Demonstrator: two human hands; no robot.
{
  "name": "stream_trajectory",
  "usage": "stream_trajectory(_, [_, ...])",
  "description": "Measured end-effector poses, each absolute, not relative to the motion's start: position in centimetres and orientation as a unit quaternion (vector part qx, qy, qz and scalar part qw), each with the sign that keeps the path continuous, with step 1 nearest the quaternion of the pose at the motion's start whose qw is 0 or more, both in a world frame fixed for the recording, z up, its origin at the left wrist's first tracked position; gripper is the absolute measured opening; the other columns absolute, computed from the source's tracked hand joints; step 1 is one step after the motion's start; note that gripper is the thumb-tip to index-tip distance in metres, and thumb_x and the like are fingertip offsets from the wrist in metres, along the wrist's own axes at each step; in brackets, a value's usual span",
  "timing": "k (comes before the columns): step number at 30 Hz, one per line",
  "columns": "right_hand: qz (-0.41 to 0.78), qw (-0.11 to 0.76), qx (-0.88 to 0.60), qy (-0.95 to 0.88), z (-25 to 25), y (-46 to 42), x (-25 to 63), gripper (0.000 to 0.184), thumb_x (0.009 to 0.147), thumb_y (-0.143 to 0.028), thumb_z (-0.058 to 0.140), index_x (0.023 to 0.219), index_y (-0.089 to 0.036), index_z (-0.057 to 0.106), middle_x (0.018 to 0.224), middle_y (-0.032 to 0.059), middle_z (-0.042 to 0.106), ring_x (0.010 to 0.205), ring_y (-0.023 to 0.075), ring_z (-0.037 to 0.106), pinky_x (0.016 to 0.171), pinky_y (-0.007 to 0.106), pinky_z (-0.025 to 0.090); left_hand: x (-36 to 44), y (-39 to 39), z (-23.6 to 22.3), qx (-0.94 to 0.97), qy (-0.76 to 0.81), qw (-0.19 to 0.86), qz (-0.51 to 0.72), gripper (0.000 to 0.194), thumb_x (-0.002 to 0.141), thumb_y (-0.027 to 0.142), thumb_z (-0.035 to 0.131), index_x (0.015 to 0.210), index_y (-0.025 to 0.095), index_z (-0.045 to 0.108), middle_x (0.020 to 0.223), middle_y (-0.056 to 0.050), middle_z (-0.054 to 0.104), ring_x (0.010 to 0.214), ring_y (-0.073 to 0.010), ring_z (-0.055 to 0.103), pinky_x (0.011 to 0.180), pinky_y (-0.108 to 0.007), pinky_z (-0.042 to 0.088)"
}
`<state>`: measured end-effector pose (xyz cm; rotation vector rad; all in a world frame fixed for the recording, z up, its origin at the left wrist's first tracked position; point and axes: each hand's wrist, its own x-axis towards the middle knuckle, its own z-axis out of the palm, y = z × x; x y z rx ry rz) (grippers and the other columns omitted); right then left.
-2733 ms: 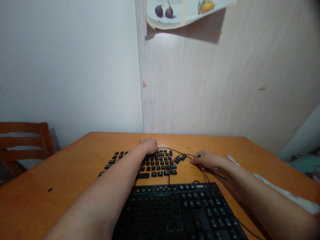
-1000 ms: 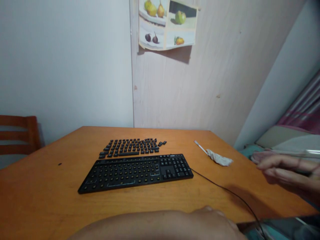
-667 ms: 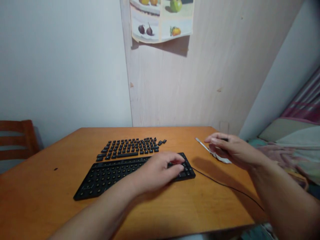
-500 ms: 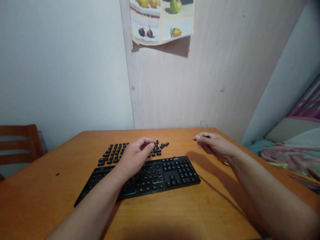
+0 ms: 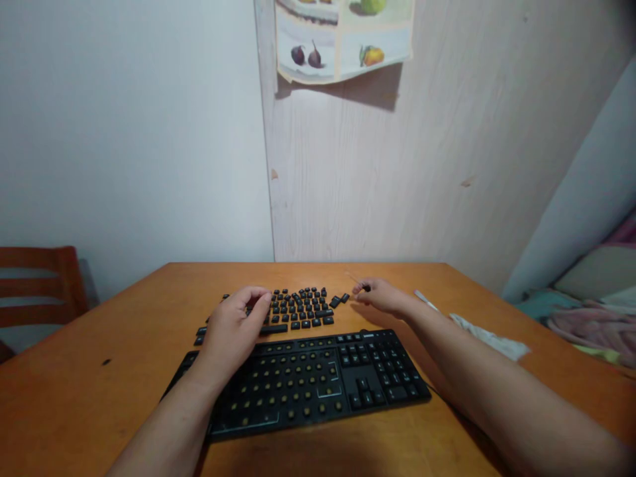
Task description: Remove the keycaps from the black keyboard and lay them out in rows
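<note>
A black keyboard (image 5: pixel 358 377) lies on the table, many of its left and middle keys off and the bare switch spots showing. Behind it, loose black keycaps (image 5: pixel 303 308) are laid out in rows. My left hand (image 5: pixel 233 328) is over the keyboard's upper left and the keycap rows, thumb and fingers pinched together; whatever they hold is hidden. My right hand (image 5: pixel 380 295) is closed on a wire keycap puller (image 5: pixel 366 287) with a black grip, its thin wire loop pointing up and left. It hovers right of a few stray keycaps (image 5: pixel 335 301).
A crumpled whitish cloth or tissue (image 5: pixel 489 338) and a thin pale stick-like item (image 5: pixel 426 300) lie right of the keyboard, partly behind my right arm. One small dark piece (image 5: pixel 106 362) is far left on the wooden table (image 5: pixel 59 397). A chair (image 5: pixel 40 281) stands at left.
My right hand has moved left with the keycap puller, toward the stray keycaps. My left hand has shifted left, uncovering more keycaps and switch spots. The camera view has shifted slightly.
</note>
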<state>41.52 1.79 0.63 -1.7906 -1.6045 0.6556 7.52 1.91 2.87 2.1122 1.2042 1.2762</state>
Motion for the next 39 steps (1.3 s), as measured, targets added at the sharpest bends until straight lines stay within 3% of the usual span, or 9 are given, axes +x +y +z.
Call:
stream_trajectory(5, [0.227, 0.283, -0.659, -0.659, -0.2, 3.6, 40.5, 0.037, 0.07, -0.014, 0.066, 0.106, -0.015, 0.07, 0.101, 0.008, 0.071, 0.088, 0.0198, 0.062, 0.08, 0.029, 0.047, 7.2, 1.7, 3.3, 0.759, 0.44, 0.175, 0.447, 0.031, 0.091, 0.047, 0.052, 0.096, 0.022, 0.069, 0.089, -0.002, 0.074, 0.084, -0.0207, 0.067, 0.075, -0.029, 0.05])
stream_trajectory(10, [0.236, 0.256, -0.634, -0.691, -0.6, 4.6, 40.4, 0.054, 0.068, -0.012, 0.068, 0.122, -0.018, 0.067, 0.123, 0.0094, 0.067, 0.106, 0.0232, 0.062, 0.094, 0.031, 0.045, 7.3, 1.6, 3.1, 0.773, 0.438, 0.158, 0.431, 0.029, 0.092, 0.045, 0.05, 0.098, 0.022, 0.067, 0.094, -0.003, 0.073, 0.088, -0.0214, 0.067, 0.077, -0.03, 0.05])
stream_trajectory(15, [0.251, 0.231, -0.629, -0.699, -1.4, 5.2, 40.4, 0.052, 0.07, -0.014, 0.066, 0.122, -0.017, 0.067, 0.107, 0.0066, 0.073, 0.089, 0.0211, 0.066, 0.082, 0.03, 0.049, 7.3, 1.4, 3.2, 0.785, 0.436, 0.126, 0.421, 0.027, 0.092, 0.044, 0.051, 0.097, 0.023, 0.067, 0.095, -0.004, 0.073, 0.091, -0.0224, 0.067, 0.08, -0.032, 0.05])
stream_trajectory(20, [0.248, 0.228, -0.612, -0.716, -1.5, 5.4, 40.2, 0.052, 0.071, -0.015, 0.066, 0.123, -0.017, 0.067, 0.115, 0.0078, 0.07, 0.096, 0.0213, 0.064, 0.085, 0.03, 0.047, 7.3, 1.3, 3.4, 0.795, 0.435, 0.108, 0.409, 0.026, 0.092, 0.043, 0.051, 0.098, 0.024, 0.067, 0.098, -0.003, 0.072, 0.093, -0.0228, 0.066, 0.08, -0.033, 0.049])
stream_trajectory(28, [0.253, 0.219, -0.621, -0.709, -1.4, 5.5, 40.1, 0.041, 0.074, -0.016, 0.064, 0.114, -0.016, 0.069, 0.094, 0.0052, 0.071, 0.076, 0.0161, 0.06, 0.069, 0.025, 0.045, 7.4, 1.3, 3.2, 0.8, 0.436, 0.094, 0.401, 0.028, 0.093, 0.045, 0.049, 0.096, 0.024, 0.067, 0.096, -0.004, 0.072, 0.092, -0.0232, 0.066, 0.079, -0.033, 0.049])
stream_trajectory(33, [0.269, 0.231, -0.598, -0.719, -1.7, 5.8, 40.2, 0.032, 0.073, -0.016, 0.062, 0.104, -0.017, 0.072, 0.088, 0.0032, 0.07, 0.074, 0.0153, 0.059, 0.069, 0.025, 0.044, 7.5, 1.5, 3.1, 0.801, 0.434, 0.087, 0.403, 0.027, 0.093, 0.044, 0.05, 0.097, 0.024, 0.067, 0.097, -0.004, 0.072, 0.092, -0.0231, 0.065, 0.081, -0.034, 0.048])
stream_trajectory(39, [0.276, 0.236, -0.596, -0.716, -2.4, 6.2, 40.7, 0.032, 0.075, -0.018, 0.064, 0.106, -0.018, 0.072, 0.083, 0.0021, 0.068, 0.068, 0.0133, 0.056, 0.065, 0.024, 0.043, 7.4, 1.5, 3.1, 0.804, 0.431, 0.088, 0.399, 0.026, 0.093, 0.044, 0.05, 0.096, 0.024, 0.067, 0.097, -0.003, 0.072, 0.091, -0.0228, 0.065, 0.082, -0.033, 0.048])
